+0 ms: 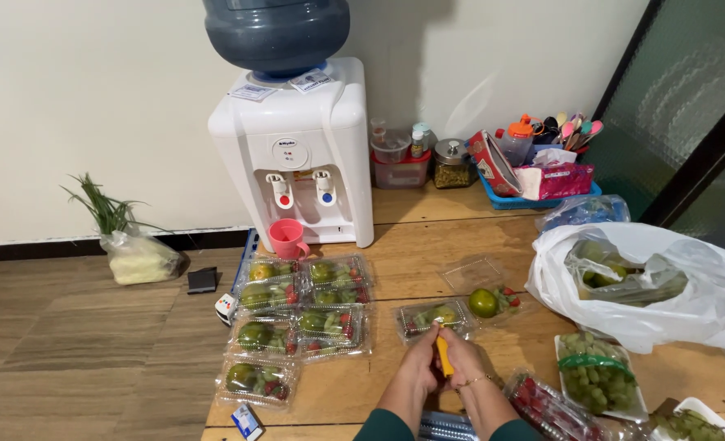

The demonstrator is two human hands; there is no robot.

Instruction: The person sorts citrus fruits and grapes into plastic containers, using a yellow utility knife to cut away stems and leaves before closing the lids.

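Honestly, both hands — left hand (418, 371), right hand (466, 363) — look clamped together on the yellow tool (443, 357) over the clear fruit box (432, 318) on the worktop (428, 245) — thin, light, crushable plastic; I'd hold its rim edges.

Count: seven filled clear fruit boxes (297, 322) in a block, one filled box (432, 317) apart, two grape trays (599, 377), one pink cup (287, 238).

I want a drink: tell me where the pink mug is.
The pink mug stands on the wooden table under the white water dispenser's taps, just behind the packed fruit boxes.
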